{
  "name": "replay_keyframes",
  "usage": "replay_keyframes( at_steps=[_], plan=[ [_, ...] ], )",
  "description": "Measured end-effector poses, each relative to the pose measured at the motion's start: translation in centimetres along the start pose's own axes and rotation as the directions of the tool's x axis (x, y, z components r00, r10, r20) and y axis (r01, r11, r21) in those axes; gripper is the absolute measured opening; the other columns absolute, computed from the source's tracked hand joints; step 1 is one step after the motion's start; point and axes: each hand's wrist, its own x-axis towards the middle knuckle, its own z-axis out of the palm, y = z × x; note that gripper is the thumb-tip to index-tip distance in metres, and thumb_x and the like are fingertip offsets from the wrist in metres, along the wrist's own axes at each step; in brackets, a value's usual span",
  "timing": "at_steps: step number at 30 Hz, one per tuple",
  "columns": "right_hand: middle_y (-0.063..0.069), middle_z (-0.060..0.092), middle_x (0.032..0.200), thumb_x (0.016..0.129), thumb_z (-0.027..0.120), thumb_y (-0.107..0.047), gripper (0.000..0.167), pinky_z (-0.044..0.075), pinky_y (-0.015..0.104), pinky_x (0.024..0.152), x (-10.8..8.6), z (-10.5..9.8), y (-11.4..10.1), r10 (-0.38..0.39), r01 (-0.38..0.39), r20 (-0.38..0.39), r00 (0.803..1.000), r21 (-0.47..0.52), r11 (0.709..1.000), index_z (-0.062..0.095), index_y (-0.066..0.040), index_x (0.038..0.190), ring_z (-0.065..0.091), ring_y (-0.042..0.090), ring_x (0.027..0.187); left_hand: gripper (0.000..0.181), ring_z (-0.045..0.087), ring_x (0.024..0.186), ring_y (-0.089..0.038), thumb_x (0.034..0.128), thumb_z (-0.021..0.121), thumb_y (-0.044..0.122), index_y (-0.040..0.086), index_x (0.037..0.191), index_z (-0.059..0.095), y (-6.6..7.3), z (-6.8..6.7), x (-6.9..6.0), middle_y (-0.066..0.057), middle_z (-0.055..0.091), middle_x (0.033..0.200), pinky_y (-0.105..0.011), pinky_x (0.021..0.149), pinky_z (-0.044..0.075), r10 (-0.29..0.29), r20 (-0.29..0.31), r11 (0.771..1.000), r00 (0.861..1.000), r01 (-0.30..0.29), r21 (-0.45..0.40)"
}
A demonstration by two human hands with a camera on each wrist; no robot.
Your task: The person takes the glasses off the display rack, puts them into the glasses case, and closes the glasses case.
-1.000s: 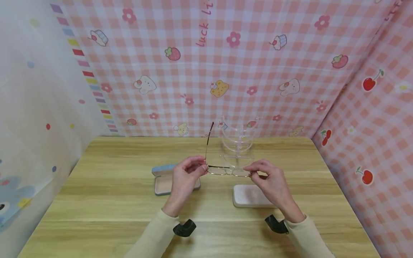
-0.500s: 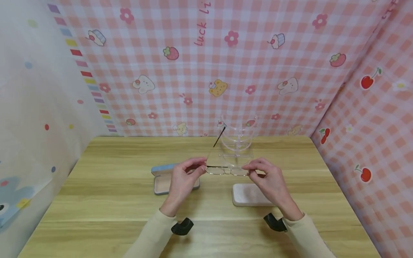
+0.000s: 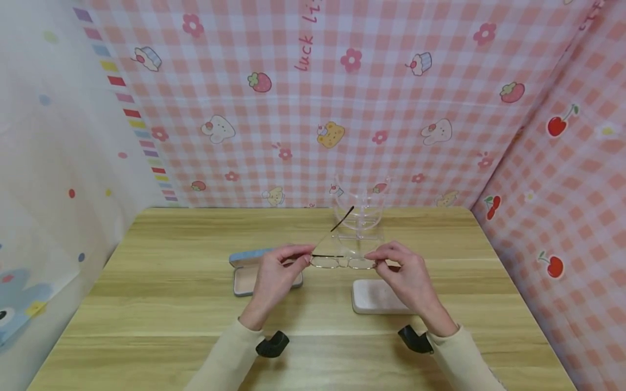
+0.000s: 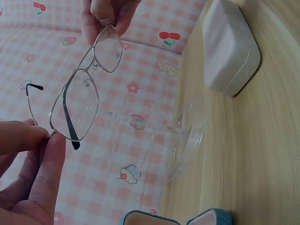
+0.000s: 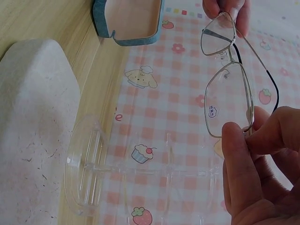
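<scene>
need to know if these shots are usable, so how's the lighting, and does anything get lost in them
Head view: fairly even light, soft shadows and a pale sheen on the table; left wrist view: the glasses read clearly; right wrist view: the clear stand partly melts into the checked backdrop.

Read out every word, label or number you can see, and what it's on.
"luck li", sideways on the checked backdrop, cut off above.
"e", low on that backdrop; rest not visible.
Lens marks on the glasses: too small to read.
Letters atop the right-hand cloth: too blurred.
</scene>
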Motion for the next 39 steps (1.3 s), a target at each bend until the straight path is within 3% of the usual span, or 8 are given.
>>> replay_keyframes(
  at_steps=[15, 25, 39],
  plan=[
    [0.002, 0.070, 0.102, 0.088, 0.064, 0.014, 0.029, 0.061, 0.026, 0.079, 0.1, 0.1, -0.3, 0.009, -0.009, 0.006, 1.000, 0.007, 1.000, 0.082, -0.007, 0.098, 0.067, 0.008, 0.090, 0.016, 0.073, 0.093, -0.018, 0.0918, 0.075, 0.000, 0.005, 0.105, 0.081, 0.4, -0.4, 0.2, -0.007, 0.076, 0.105, -0.025, 0.081, 0.061, 0.038, 0.008, 0.997, 0.999, -0.039, 0.073],
    [0.005, 0.070, 0.101, 0.086, 0.062, 0.018, 0.030, 0.061, 0.026, 0.079, 0.2, 0.2, -0.1, -0.005, 0.005, 0.010, 1.000, 0.026, 1.000, 0.081, -0.002, 0.099, 0.069, 0.019, 0.091, 0.016, 0.072, 0.095, -0.018, 0.0911, 0.075, -0.002, 0.005, 0.104, 0.082, 0.6, -0.7, 0.2, -0.005, 0.076, 0.105, -0.027, 0.081, 0.061, 0.034, 0.037, 0.995, 0.999, -0.038, 0.090],
    [0.002, 0.070, 0.102, 0.087, 0.065, 0.013, 0.028, 0.061, 0.026, 0.079, 0.3, 0.1, -0.4, -0.002, 0.002, 0.006, 1.000, 0.007, 1.000, 0.082, -0.007, 0.098, 0.068, 0.010, 0.090, 0.016, 0.072, 0.093, -0.015, 0.0918, 0.074, 0.000, 0.010, 0.100, 0.084, 0.7, -1.3, 0.3, 0.000, 0.076, 0.104, -0.027, 0.080, 0.062, 0.041, 0.086, 0.989, 0.995, -0.052, 0.136]
  ],
)
